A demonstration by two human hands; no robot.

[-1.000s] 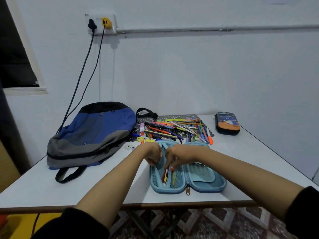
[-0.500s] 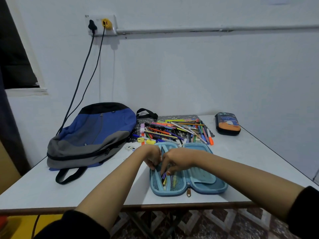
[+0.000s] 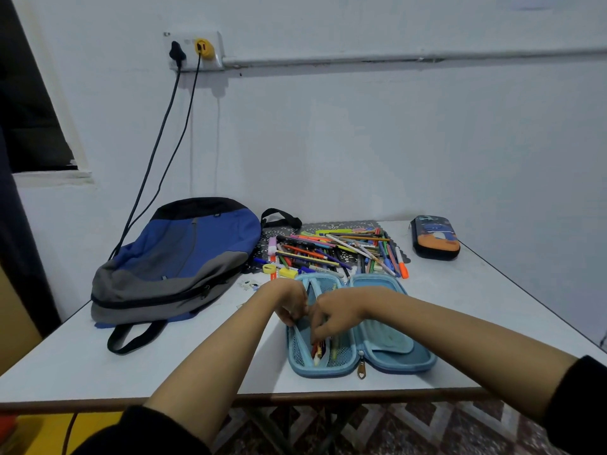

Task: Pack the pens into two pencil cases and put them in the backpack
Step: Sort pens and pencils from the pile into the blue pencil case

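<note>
Left hand [image 3: 290, 305] grip pinches the pocket edge of the open blue pencil case [image 3: 387, 348] at the worktop [image 3: 197, 366] front. Right hand [image 3: 335, 315] is curled over the pens [image 3: 318, 351] inside it, and I can't tell if it's clamped. Backpack [image 3: 177, 257] lies to the left.

White table [image 3: 98, 366] against pale walls [image 3: 361, 142]: at 10 o'clock a socket [image 3: 193, 50] feeds two cables [image 3: 152, 152]; conduit [image 3: 394, 57] runs toward 2; dark window [image 3: 29, 103] at 9; patterned floor [image 3: 394, 428] at 6.
</note>
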